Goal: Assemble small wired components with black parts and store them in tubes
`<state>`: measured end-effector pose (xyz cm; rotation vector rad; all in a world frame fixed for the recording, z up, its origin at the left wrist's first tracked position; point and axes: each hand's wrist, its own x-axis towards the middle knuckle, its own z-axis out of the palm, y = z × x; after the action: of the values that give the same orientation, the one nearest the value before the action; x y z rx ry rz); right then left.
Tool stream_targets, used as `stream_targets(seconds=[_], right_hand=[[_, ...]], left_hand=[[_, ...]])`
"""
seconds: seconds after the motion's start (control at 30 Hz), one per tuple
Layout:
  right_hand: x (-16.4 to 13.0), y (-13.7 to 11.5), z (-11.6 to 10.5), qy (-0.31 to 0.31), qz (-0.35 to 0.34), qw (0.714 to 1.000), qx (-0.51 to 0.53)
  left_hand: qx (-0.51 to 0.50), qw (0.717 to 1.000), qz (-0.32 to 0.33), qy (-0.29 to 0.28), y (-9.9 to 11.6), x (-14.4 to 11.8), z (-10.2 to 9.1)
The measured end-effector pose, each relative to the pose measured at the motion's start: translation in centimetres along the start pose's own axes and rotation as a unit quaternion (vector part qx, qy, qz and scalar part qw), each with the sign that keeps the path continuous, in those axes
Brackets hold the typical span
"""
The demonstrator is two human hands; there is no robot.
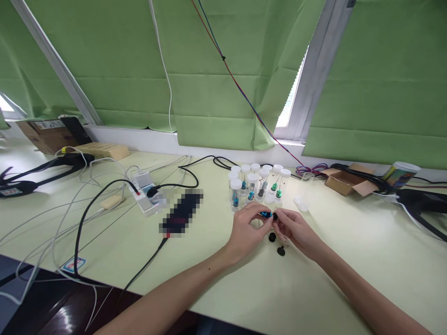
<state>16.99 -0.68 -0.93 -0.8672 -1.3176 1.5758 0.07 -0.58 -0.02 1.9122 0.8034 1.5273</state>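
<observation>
My left hand (248, 228) pinches a small blue cylindrical part (266, 214) between thumb and fingers. Close against it, my right hand (296, 231) grips a small black round part (275, 216); whether the two parts touch I cannot tell. Below my fingers, a black knob-like piece (272, 237) and a flat black disc with a stub (281, 251) lie on the table. Just beyond my hands stand several clear tubes with white caps (236, 185), holding blue, green or dark parts on thin rods.
A loose white cap (301, 204) and a clear cup (308, 177) lie right of the tubes. Farther right is an open cardboard box (349, 180) with black cables. On the left are a power strip (145, 197), a blurred-out phone-like device (181, 213) and tangled cables.
</observation>
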Motion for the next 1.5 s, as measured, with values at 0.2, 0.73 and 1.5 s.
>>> stream_targets(seconds=[0.2,0.73,1.5], right_hand=[[-0.21,-0.19,-0.19,0.006,-0.010,1.000,0.014],[-0.12,-0.13,0.10,-0.009,0.001,1.000,-0.017],[-0.23,-0.27,0.03,-0.003,-0.010,1.000,-0.021]], left_hand=[[0.000,1.000,-0.009,0.009,-0.18,-0.06,0.05],[-0.004,1.000,0.002,-0.002,-0.12,-0.18,0.02],[-0.004,1.000,-0.007,0.003,-0.09,-0.15,-0.06]])
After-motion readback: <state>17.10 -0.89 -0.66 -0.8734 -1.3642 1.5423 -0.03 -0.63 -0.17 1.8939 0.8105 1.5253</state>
